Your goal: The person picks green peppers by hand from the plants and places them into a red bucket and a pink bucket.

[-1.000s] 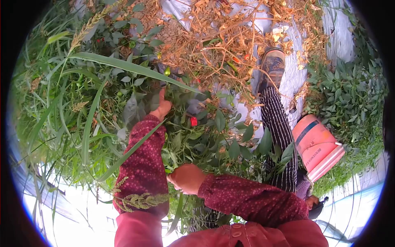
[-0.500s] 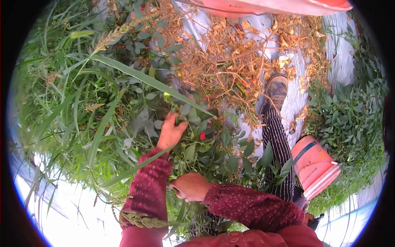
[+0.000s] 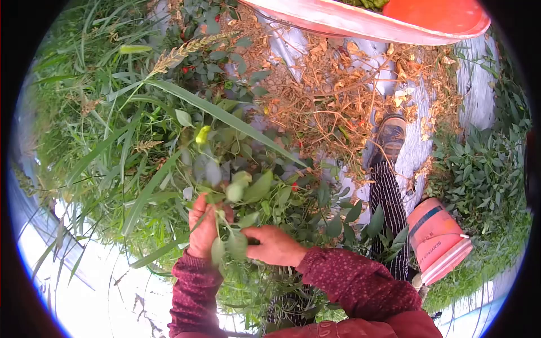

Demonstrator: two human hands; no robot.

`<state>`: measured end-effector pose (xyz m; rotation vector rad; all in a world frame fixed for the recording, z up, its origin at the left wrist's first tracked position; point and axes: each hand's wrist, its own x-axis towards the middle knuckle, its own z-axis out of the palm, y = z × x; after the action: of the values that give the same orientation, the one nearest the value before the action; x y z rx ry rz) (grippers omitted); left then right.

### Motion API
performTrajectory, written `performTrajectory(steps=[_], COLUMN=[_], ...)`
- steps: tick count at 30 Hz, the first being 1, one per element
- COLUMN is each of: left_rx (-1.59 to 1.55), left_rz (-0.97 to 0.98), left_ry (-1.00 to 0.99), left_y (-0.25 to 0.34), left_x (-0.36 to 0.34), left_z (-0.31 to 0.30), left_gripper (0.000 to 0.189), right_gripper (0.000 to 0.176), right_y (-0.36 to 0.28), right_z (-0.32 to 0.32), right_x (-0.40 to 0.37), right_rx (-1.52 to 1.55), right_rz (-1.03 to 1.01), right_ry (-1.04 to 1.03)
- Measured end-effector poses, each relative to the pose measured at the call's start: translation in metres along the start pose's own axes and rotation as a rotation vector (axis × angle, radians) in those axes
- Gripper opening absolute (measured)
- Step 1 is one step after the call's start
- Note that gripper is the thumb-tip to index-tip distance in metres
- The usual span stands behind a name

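My left hand (image 3: 204, 228) is closed round a leafy pepper stem (image 3: 224, 217), its fingers partly behind the leaves. Just right of it, my right hand (image 3: 276, 245) has its thumb and fingers apart beside the same leaves; the fingertips are partly covered and I see nothing held. A yellow-green pepper (image 3: 203, 134) hangs in the foliage beyond my left hand. Close to the right hand, a small red pepper (image 3: 295, 186) shows among the leaves.
A large red tub (image 3: 360, 22) with green contents crosses the top edge. A pink bucket (image 3: 438, 239) lies tilted beside my striped trouser leg (image 3: 389, 219). Dry brown stalks (image 3: 332, 107) cover pale plastic sheeting (image 3: 414, 129). Tall grass (image 3: 101, 158) crowds the left, with one long blade across the plants.
My left hand has drawn back toward my body, bringing leafy growth with it. My right hand has moved slightly up and right, its thumb now away from the fingers. More of the tub shows.
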<state>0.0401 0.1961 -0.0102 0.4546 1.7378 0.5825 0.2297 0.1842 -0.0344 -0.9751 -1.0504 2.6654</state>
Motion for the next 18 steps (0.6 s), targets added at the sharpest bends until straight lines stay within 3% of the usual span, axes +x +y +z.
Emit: performTrajectory(steps=[1, 2, 3, 5, 7, 9, 10, 11, 13, 14, 15, 17, 18], left_rx=[0.195, 0.147, 0.147, 0.16, 0.249, 0.968, 1.081, 1.084, 1.223, 1.335, 1.331, 1.125, 1.127], left_rz=[-0.002, -0.045, -0.043, -0.146, -0.205, 0.699, 0.466, 0.47, -0.128, -0.215, -0.212, 0.379, 0.376], left_ry=[-0.055, -0.029, -0.024, 0.024, 0.036, -0.131, -0.173, -0.163, -0.015, -0.051, -0.055, -0.038, -0.037], left_y=[0.002, 0.007, 0.003, -0.004, -0.012, -0.041, -0.028, -0.013, 0.02, 0.041, 0.042, 0.046, 0.053], left_x=[-0.001, -0.008, -0.008, -0.008, -0.007, 0.001, -0.005, -0.006, -0.002, 0.006, 0.016, 0.033, 0.042], left_z=[-0.002, 0.007, 0.006, 0.006, 0.001, -0.005, -0.001, 0.007, 0.026, 0.032, 0.027, 0.01, 0.01], left_gripper=[0.024, 0.024, 0.024, 0.024, 0.024, 0.026, 0.035, 0.035, 0.045, 0.057, 0.057, 0.056, 0.056], right_gripper=[0.027, 0.023, 0.023, 0.023, 0.021, 0.021, 0.021, 0.021, 0.022, 0.023, 0.024, 0.025, 0.025], right_y=[0.001, 0.008, 0.011, 0.003, 0.007, 0.005, 0.005, 0.005, 0.002, -0.002, -0.003, 0.0, 0.0], right_z=[0.0, 0.001, 0.001, -0.004, 0.0, -0.002, -0.003, -0.005, -0.007, -0.009, -0.011, -0.008, -0.006], right_x=[0.001, 0.003, 0.003, 0.003, 0.002, 0.002, 0.002, 0.001, 0.001, 0.0, -0.002, -0.003, -0.002], right_rx=[0.092, 0.058, 0.057, 0.344, 0.299, 0.232, 0.229, 0.184, 0.137, 0.134, 0.131, 0.122, 0.115], right_rz=[-0.04, -0.12, -0.123, 0.07, -0.036, 0.06, 0.055, 0.035, 0.016, 0.056, 0.099, 0.094, 0.085], right_ry=[0.068, 0.13, 0.126, 0.091, 0.138, 0.11, 0.104, 0.124, 0.143, 0.121, 0.103, 0.104, 0.095])
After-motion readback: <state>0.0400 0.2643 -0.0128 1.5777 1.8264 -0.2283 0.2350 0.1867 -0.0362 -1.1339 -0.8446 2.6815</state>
